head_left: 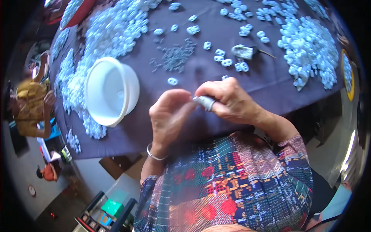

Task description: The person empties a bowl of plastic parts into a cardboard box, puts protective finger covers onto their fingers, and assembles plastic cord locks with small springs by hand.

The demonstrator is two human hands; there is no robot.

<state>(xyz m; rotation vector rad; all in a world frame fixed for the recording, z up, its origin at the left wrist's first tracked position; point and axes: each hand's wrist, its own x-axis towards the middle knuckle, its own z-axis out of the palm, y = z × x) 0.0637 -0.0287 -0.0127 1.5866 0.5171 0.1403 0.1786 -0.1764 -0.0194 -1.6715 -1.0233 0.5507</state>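
Over the near edge of the dark cloth, my two hands meet at their fingertips. My left hand, with a metal bangle at its wrist, is pinched and slightly blurred. Opposite it, my right hand is also pinched, with a greyish wrapping around one digit. Whatever lies between the fingertips is too small to make out. Just beyond my hands lie several loose pale blue pieces with two holes, one of them a single piece. Farther off is a heap of small dark pins.
An open white plastic tub stands left of my hands. Large heaps of pale blue pieces spread at left and right. A tool with a wrapped handle and thin spike lies beyond my right hand. A person sits at far left.
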